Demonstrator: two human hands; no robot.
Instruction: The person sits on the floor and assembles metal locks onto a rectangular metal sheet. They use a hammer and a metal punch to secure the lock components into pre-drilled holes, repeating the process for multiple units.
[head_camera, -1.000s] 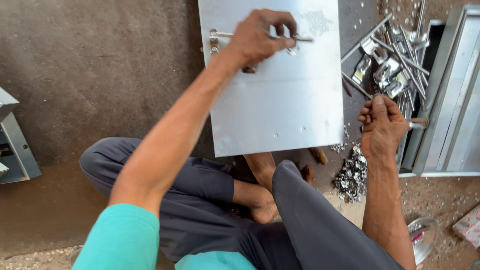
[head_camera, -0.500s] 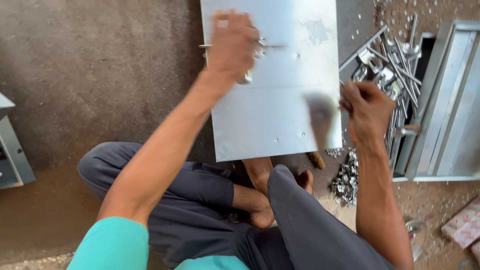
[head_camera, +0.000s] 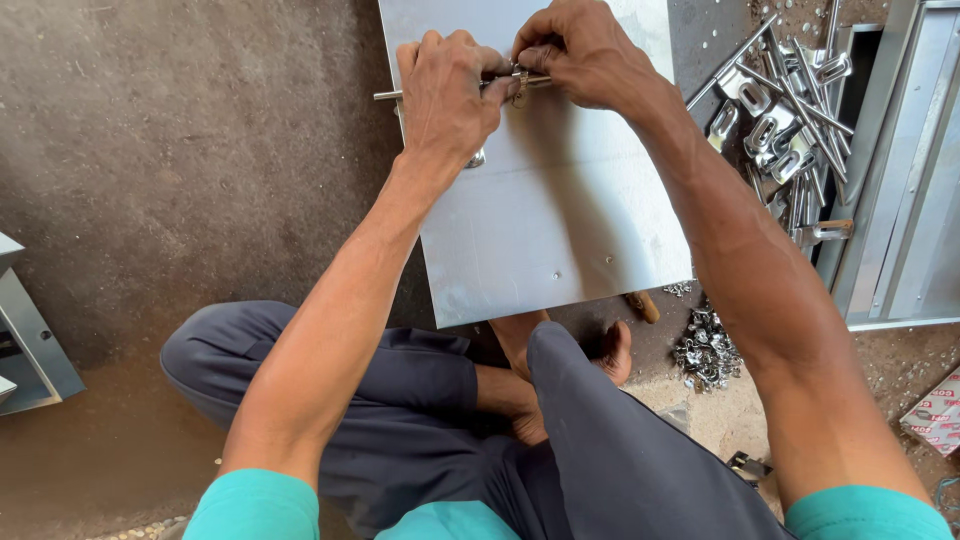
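Observation:
A flat grey metal sheet (head_camera: 560, 230) lies on the ground in front of my crossed legs. Across its far end sits a metal latch bolt rod (head_camera: 388, 95), its left tip sticking out past my fingers. My left hand (head_camera: 445, 95) is closed over the rod near the sheet's left edge. My right hand (head_camera: 580, 50) pinches a small metal fitting on the same rod, fingertips touching those of the left hand. The middle of the rod is hidden under both hands.
A pile of metal latch bolts and brackets (head_camera: 785, 130) lies to the right of the sheet. Beyond it stands a grey metal frame (head_camera: 905, 190). Small metal fasteners (head_camera: 705, 350) are heaped by my foot. A grey metal box (head_camera: 30, 340) sits at the left, a carton (head_camera: 935, 410) at the right.
My right hand has come from the parts pile at the right up to the rod on the sheet, meeting my left hand, which stayed on the rod.

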